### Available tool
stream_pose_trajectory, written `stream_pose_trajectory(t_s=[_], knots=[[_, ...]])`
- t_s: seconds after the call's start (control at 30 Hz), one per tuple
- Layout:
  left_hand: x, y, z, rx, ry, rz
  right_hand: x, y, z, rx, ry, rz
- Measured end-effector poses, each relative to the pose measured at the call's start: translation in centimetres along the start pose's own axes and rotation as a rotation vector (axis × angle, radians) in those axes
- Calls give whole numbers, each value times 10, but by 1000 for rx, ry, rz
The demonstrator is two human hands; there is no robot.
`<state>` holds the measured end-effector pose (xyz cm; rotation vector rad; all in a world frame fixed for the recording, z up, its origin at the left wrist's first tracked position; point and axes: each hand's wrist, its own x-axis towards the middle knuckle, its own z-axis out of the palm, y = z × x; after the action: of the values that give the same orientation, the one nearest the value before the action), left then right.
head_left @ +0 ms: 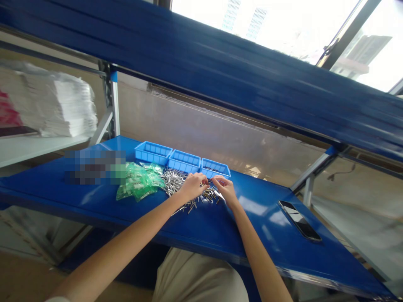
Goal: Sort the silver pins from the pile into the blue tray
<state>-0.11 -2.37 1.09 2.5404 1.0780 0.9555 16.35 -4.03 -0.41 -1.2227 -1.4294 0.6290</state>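
A loose pile of thin metal rods [174, 181], some silvery and some brownish, lies on the blue tabletop. My left hand [193, 186] is over the right part of this pile, its fingers curled together. Close beside it, my right hand [225, 191] has thumb and fingertips pinched at the pile's right edge. Whatever sits between the fingertips of either hand is too small to make out. Just behind the hands, the right blue bin [224, 172] has a few dark thin pieces in it. The middle blue bin [184, 161] and the left blue bin [153, 153] stand in line with it.
Green-tinted plastic bags [140, 182] lie left of the rods, near a blurred-out patch. A phone [299, 220] rests on the blue table [261, 201] at the right. A blue shelf beam [201, 63] crosses above. Wrapped white stacks [63, 102] sit on a side shelf.
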Motion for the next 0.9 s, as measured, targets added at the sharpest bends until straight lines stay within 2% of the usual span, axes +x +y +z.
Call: stream_pose_trajectory(t_s=[0.3,0.6,0.9], knots=[[3,-4,-1,28,155,-139,-3,-2,-4,-55,-19,105],[3,-5,-3,49,127,-145,1,-2,-5,48,140,140],[4,-5,-2,99,168,-167,0,-6,-5,1,104,143]])
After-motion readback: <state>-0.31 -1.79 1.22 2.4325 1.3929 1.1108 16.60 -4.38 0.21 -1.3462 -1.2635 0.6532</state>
